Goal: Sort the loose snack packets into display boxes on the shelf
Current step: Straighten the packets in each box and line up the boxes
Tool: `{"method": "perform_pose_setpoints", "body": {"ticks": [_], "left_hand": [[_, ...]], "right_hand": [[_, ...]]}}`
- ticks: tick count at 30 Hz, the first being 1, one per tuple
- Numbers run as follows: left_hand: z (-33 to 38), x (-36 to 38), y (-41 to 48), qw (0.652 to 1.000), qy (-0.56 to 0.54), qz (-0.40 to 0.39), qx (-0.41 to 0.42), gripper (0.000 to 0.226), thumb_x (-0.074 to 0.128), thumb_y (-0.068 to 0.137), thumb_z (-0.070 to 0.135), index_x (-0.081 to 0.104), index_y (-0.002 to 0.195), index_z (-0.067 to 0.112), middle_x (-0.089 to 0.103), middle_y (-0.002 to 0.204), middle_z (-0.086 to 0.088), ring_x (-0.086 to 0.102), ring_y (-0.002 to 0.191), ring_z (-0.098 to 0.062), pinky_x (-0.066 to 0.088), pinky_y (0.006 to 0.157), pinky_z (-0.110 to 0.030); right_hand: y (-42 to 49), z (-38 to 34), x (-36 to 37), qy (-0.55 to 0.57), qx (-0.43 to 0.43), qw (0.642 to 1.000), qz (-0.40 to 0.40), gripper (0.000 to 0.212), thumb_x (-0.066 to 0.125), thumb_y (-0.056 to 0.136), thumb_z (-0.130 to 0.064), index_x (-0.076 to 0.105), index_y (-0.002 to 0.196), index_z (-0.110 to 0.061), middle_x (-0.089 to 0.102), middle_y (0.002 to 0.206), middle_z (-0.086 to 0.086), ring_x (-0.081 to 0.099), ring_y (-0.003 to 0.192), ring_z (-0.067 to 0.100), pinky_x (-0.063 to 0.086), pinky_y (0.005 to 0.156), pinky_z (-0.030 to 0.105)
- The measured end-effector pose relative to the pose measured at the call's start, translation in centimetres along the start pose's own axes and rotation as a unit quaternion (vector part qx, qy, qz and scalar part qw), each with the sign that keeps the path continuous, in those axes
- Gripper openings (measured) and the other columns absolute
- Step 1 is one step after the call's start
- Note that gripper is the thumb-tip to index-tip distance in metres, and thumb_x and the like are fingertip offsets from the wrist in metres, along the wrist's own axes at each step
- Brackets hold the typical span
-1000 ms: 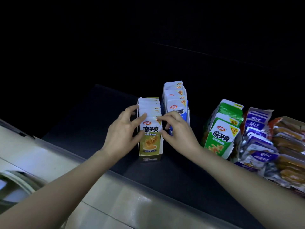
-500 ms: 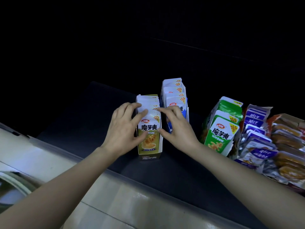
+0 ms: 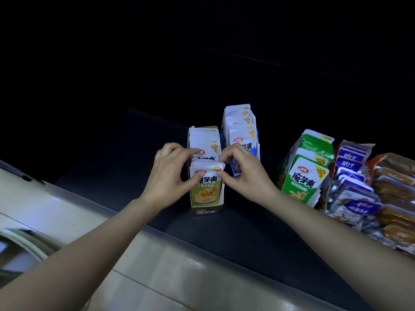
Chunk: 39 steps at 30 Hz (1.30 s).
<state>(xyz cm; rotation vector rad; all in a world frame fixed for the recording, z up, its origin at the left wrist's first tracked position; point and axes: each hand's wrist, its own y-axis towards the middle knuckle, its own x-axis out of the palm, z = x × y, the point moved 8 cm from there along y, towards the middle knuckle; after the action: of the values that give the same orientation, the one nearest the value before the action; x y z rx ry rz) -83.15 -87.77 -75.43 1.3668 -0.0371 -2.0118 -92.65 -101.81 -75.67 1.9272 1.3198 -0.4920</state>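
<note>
Yellow snack packets stand upright at the front of the yellow display box on the dark shelf. Of the hands, the left hand pinches their left edge and the right hand pinches their right edge. Blue display box stands just beside, green display box farther right

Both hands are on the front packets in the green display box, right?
Not the green one. In the head view the left hand and right hand pinch the front packets in the yellow display box; the green display box stands untouched.
</note>
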Motion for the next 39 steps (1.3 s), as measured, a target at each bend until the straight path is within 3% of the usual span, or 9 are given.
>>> {"method": "perform_pose_setpoints", "body": {"ticks": [3,6,10,15,21,26,31,36,39], "left_hand": [[0.2,-0.2,0.4,0.997,0.063,0.016,0.037,0.040,0.058,0.085,0.047,0.069,0.110,0.018,0.060,0.120,0.006,0.039,0.120,-0.024,0.026,0.096,-0.034],[-0.2,0.0,0.6,0.996,0.085,0.002,0.032,0.040,0.054,0.087,0.047,0.067,0.110,0.017,0.053,0.139,0.002,0.034,0.131,-0.028,0.027,0.101,-0.044],[-0.3,0.3,0.3,0.995,0.090,-0.012,0.041,0.038,0.053,0.088,0.046,0.064,0.110,0.016,0.051,0.142,0.002,0.033,0.134,-0.028,0.029,0.102,-0.046],[0.5,-0.1,0.7,0.996,0.063,0.006,0.066,0.037,0.064,0.082,0.036,0.064,0.113,0.016,0.057,0.116,0.003,0.040,0.114,-0.022,0.026,0.093,-0.029],[0.4,-0.5,0.9,0.999,0.015,0.006,0.029,0.067,0.058,0.082,0.043,0.047,0.139,0.010,0.054,0.107,0.003,0.036,0.111,-0.017,0.028,0.097,-0.031],[0.1,0.1,1.9,0.992,0.123,-0.031,-0.005,0.079,0.038,0.085,0.066,0.044,0.145,0.014,0.041,0.134,-0.011,0.027,0.127,-0.030,0.022,0.107,-0.046],[0.7,0.0,1.1,0.990,0.139,-0.022,0.033,0.073,0.046,0.088,0.060,0.045,0.144,0.013,0.034,0.151,-0.011,0.026,0.136,-0.030,0.024,0.108,-0.042],[1.5,-0.4,-0.8,0.990,0.069,-0.013,0.123,0.039,0.056,0.091,0.048,0.068,0.114,0.019,0.057,0.124,0.001,0.043,0.120,-0.024,0.032,0.096,-0.033],[1.3,-0.5,-0.9,0.992,0.024,-0.016,0.120,0.032,0.060,0.089,0.047,0.070,0.102,0.020,0.060,0.108,0.008,0.044,0.110,-0.019,0.032,0.090,-0.030]], "right_hand": [[1.1,-0.3,-0.1,-0.069,-0.015,0.997,-0.021,0.025,0.070,0.083,-0.021,0.054,0.102,-0.018,0.046,0.143,-0.006,0.040,0.126,0.011,0.032,0.101,0.027],[1.8,-0.4,0.5,-0.153,-0.014,0.988,-0.030,0.025,0.065,0.086,-0.025,0.052,0.106,-0.018,0.038,0.152,-0.007,0.035,0.127,0.015,0.024,0.100,0.027],[1.2,-0.6,0.8,-0.189,-0.041,0.981,-0.009,0.025,0.062,0.089,-0.025,0.054,0.110,-0.016,0.042,0.150,-0.004,0.037,0.125,0.017,0.025,0.099,0.027],[0.8,0.2,0.0,-0.114,-0.016,0.993,0.019,0.042,0.067,0.088,-0.025,0.051,0.127,-0.018,0.046,0.143,-0.005,0.038,0.126,0.013,0.028,0.102,0.023],[0.6,0.4,0.9,-0.116,-0.026,0.993,-0.013,0.042,0.061,0.089,-0.027,0.056,0.128,-0.013,0.056,0.113,-0.001,0.044,0.109,0.014,0.036,0.096,0.028],[1.0,0.4,0.5,-0.118,-0.035,0.992,0.008,0.034,0.067,0.084,-0.025,0.060,0.114,-0.012,0.052,0.116,-0.001,0.043,0.111,0.016,0.035,0.094,0.026],[0.5,0.2,0.3,-0.120,-0.045,0.991,0.022,0.031,0.068,0.085,-0.023,0.060,0.112,-0.012,0.053,0.117,0.000,0.042,0.113,0.014,0.033,0.095,0.023],[0.2,-0.5,0.6,-0.020,-0.047,0.998,-0.035,0.028,0.058,0.088,-0.028,0.061,0.109,-0.010,0.053,0.113,0.000,0.047,0.110,0.013,0.038,0.095,0.025],[1.7,0.2,-1.2,0.069,0.035,0.997,0.033,0.025,0.051,0.095,-0.020,0.062,0.116,-0.011,0.053,0.107,-0.001,0.053,0.093,0.007,0.043,0.080,0.022]]}}
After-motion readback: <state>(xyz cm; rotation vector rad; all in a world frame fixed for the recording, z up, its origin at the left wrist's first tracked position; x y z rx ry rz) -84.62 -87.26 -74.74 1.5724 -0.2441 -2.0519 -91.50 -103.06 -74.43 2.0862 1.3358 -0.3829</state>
